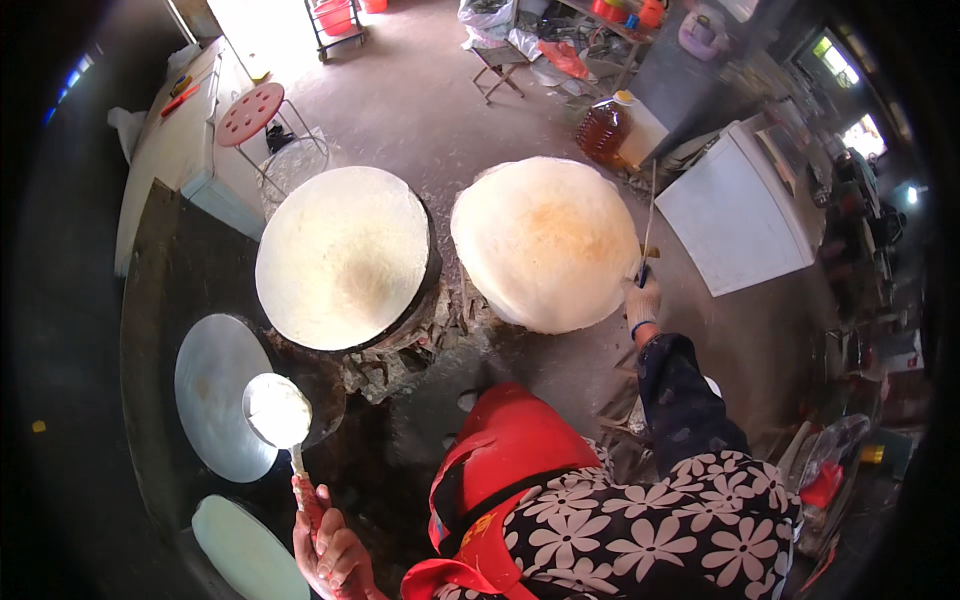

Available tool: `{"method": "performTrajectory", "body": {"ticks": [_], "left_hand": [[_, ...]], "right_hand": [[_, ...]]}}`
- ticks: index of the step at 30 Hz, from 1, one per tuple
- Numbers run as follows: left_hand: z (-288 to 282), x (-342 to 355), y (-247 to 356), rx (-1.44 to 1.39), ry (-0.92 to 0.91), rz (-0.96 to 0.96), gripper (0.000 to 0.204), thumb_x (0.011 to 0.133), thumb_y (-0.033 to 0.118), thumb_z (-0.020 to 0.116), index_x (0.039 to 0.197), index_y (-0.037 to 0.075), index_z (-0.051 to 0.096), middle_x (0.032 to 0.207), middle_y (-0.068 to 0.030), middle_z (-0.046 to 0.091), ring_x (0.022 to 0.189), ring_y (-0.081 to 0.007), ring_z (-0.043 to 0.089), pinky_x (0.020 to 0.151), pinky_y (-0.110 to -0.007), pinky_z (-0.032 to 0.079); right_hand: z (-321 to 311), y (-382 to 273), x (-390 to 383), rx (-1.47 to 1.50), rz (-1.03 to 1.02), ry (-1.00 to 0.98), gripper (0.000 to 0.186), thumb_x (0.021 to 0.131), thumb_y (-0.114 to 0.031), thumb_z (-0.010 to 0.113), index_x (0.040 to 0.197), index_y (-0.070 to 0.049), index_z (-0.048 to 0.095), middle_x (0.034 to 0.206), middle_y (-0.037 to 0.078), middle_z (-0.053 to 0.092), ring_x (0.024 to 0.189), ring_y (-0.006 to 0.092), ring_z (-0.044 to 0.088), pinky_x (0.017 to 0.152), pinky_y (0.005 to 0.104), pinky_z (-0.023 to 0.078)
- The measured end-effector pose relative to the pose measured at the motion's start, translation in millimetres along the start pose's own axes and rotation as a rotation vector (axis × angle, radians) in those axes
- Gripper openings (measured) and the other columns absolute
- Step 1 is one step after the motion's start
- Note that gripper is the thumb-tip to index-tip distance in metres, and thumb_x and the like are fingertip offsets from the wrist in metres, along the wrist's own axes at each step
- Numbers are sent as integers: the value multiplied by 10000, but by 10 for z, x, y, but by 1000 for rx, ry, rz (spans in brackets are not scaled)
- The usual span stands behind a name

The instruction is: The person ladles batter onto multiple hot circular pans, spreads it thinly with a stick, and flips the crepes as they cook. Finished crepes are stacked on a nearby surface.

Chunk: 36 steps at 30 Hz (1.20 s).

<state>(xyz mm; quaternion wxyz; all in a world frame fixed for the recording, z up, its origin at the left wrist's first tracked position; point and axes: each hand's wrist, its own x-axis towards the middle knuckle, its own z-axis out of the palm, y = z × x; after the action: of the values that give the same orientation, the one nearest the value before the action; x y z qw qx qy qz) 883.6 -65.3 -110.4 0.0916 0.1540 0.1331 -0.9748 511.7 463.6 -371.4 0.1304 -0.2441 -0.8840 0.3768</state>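
My left hand [330, 545] grips the wrapped handle of a ladle [278, 408] coated in white batter, over an empty metal griddle [210, 390]. Above it, a round griddle holds a pale, thin batter layer [340, 250]. On the right griddle lies a large crepe [540, 240] with a browned middle. My right hand [642, 300], in a knit glove, is closed on the dark handle of a long, thin metal tool [651, 215] beside that crepe's right edge. A pale green round plate [240, 550] shows at lower left.
A red stool [251, 112] stands by a white cabinet [160, 200]. An oil jug [604, 126] and a white appliance [730, 210] are at right. A wheeled rack with red buckets [332, 18] and a folding stool [492, 62] stand at the back.
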Motion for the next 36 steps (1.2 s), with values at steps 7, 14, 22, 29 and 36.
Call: {"method": "performTrajectory", "body": {"ticks": [7,14,22,29,36], "left_hand": [[-91,129,-314,-153,-5,13,633,1159,349,358,1597,-106,324,829,-90,495,551,-179,472,483,-302,445],[-64,86,-600,-211,-19,154,475,1113,138,426,1510,-122,392,795,-91,475,535,-140,489,449,-299,476],[-192,-673,-656,-306,-98,555,436,1091,108,462,1454,-129,414,763,-72,459,469,-100,467,394,-264,465],[-946,-1370,-1333,-413,-115,944,395,1129,132,446,1427,-124,481,740,-37,429,459,-68,399,331,-230,391],[-1586,-2648,-2378,-456,-458,1297,454,1135,175,456,1482,-117,425,756,-51,439,473,-93,466,368,-247,431]], "right_hand": [[-84,-220,217,-220,-278,112,625,1002,-366,724,1517,-63,539,1310,208,735,1170,414,719,987,480,549],[886,-1093,433,-184,-794,-208,606,1051,-396,672,1560,-93,540,1383,268,673,1207,380,708,984,455,554],[2143,-2577,-2169,31,-1194,-1127,653,1048,-332,678,1573,4,484,1471,273,619,1310,364,650,1077,394,505],[2164,-2167,-3491,25,-1287,-1704,639,1013,-294,712,1533,26,520,1470,238,632,1323,331,645,1118,368,477],[1310,-1882,-5014,33,-1506,-1950,637,1022,-278,697,1550,20,499,1510,236,603,1373,338,612,1135,367,470]]}}
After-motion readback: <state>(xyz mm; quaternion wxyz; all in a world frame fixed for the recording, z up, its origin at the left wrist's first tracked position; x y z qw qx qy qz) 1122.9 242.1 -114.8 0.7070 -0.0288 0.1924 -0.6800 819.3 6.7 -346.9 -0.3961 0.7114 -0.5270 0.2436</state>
